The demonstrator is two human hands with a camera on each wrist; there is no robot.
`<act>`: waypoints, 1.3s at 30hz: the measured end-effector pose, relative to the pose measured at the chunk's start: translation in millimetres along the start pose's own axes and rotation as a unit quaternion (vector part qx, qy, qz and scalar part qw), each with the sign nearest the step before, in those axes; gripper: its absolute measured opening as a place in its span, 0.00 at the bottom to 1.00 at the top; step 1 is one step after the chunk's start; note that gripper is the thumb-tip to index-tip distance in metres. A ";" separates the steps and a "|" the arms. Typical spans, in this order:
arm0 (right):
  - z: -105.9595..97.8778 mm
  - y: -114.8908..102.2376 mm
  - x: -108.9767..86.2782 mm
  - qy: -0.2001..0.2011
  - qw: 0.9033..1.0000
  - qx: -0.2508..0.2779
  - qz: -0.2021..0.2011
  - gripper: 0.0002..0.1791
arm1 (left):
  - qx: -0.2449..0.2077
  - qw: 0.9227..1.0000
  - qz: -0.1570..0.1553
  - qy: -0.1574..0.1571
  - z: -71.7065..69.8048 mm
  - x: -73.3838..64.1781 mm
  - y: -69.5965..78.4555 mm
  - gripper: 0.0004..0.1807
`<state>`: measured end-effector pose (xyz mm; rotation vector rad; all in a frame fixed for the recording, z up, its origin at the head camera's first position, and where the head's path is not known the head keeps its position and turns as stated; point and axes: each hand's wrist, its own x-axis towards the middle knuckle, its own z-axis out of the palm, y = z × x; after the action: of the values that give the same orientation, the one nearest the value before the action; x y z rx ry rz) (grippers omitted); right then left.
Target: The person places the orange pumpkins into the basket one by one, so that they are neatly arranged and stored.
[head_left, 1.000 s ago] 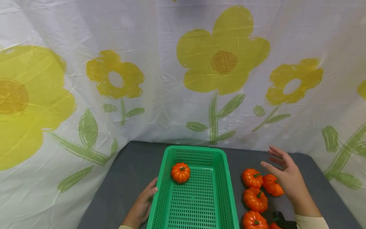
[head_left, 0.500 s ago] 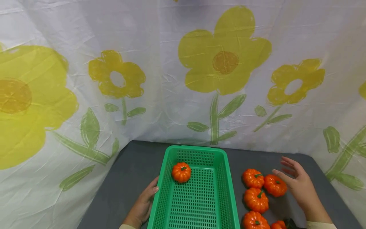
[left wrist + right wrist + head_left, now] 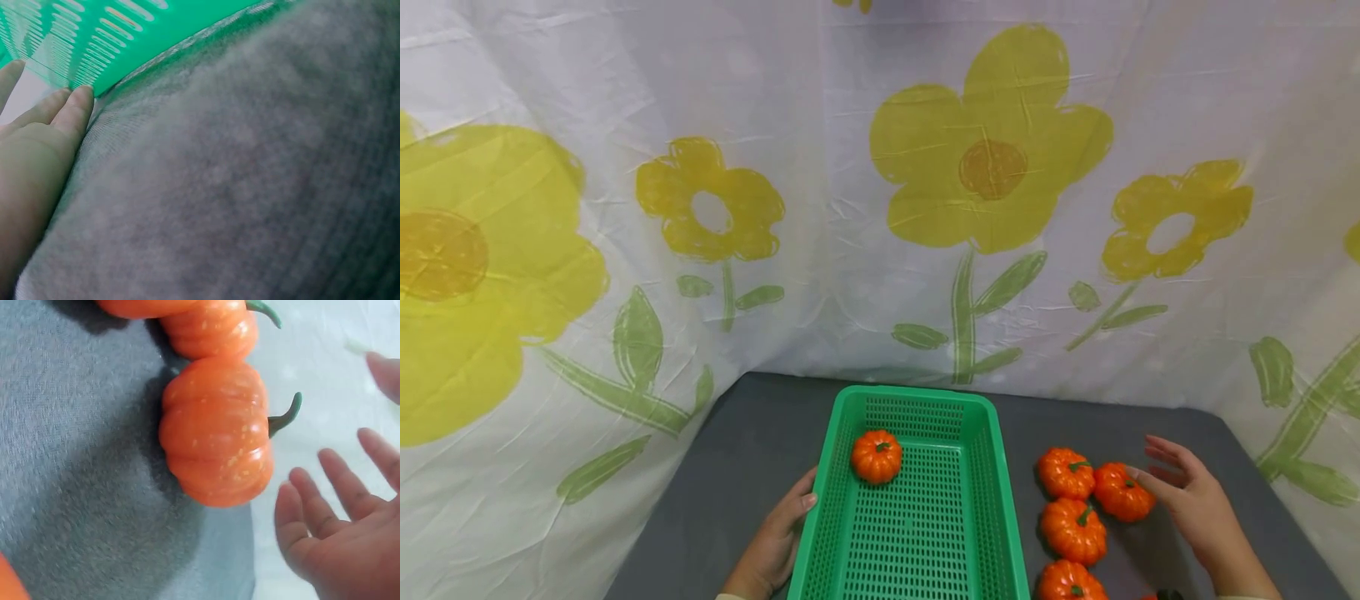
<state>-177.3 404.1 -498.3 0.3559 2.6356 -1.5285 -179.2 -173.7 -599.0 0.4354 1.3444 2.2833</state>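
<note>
Along the left side of a green perforated plastic basket (image 3: 910, 533), my left hand (image 3: 775, 533) rests with its fingers against the outer wall. In the left wrist view those fingertips (image 3: 74, 109) lie straight on the wall (image 3: 106, 44). One small orange pumpkin (image 3: 877, 457) sits at the basket's far left. My right hand (image 3: 1195, 500) hovers with spread fingers just right of another pumpkin (image 3: 1123, 493), holding nothing. That pumpkin, with its curved green stem, fills the middle of the right wrist view, apart from the fingers of my hand (image 3: 350, 531).
Several more pumpkins stand in a column right of the basket: a far one (image 3: 1065, 473), a middle one (image 3: 1072, 532) and a near one (image 3: 1070, 582). Part of another shows at the bottom edge. The dark grey cloth (image 3: 707, 500) ends at a flowered curtain (image 3: 850, 292).
My right hand has drawn back to the right and nearer, uncovering the rightmost pumpkin, and then lowered slightly beside it. My left hand and the basket keep their places.
</note>
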 end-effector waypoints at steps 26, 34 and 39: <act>14.2 33.0 19.5 -0.082 0.996 -0.021 0.014 0.52 | -0.011 1.000 0.013 -0.018 -1.7 -0.8 -2.3 0.32; 19.6 34.7 21.7 -0.081 0.997 -0.018 -0.004 0.53 | -0.010 1.000 0.007 -0.009 -0.5 -0.8 -2.2 0.31; 21.2 34.1 23.9 -0.083 0.996 -0.033 0.001 0.53 | -0.011 1.000 0.013 -0.013 -0.9 -1.0 -1.8 0.33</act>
<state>-193.5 406.0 -542.1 0.2158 2.5480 -1.4004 -178.5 -174.1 -601.0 0.4769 1.3064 2.3041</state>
